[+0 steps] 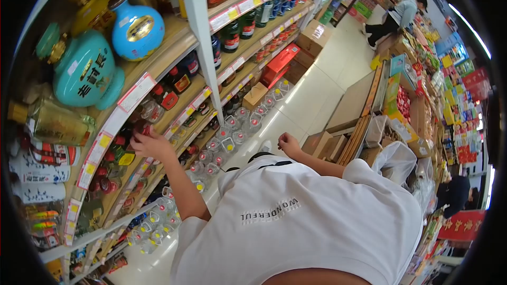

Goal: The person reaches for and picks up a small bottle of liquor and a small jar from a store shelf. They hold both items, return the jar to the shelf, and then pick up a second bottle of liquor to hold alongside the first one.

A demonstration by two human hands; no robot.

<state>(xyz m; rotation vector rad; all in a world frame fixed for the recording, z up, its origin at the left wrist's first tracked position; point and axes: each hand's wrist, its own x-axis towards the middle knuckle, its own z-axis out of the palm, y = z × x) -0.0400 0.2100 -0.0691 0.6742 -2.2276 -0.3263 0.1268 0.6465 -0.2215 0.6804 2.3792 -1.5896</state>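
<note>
My left hand [153, 145] reaches into a middle shelf among small bottles. Its fingers curl around the red cap [141, 127] of a bottle; the shelf edge and my fingers hide part of that bottle. Close by on the same shelf are a clear jar with a red lid [152, 111] and a dark bottle with a red label [165, 96]. Below my hand is a bottle with a yellow label [126, 159]. My right hand [289, 145] hangs over the aisle, away from the shelf, its fingers loosely curled with nothing visible in them.
A turquoise bottle [87, 71] and a round blue bottle [138, 30] stand on the upper shelf. Clear jugs [228, 144] line the floor beside the rack. Cardboard [355, 100] and boxed goods [404, 105] border the aisle's right side. A person [398, 18] stands farther along.
</note>
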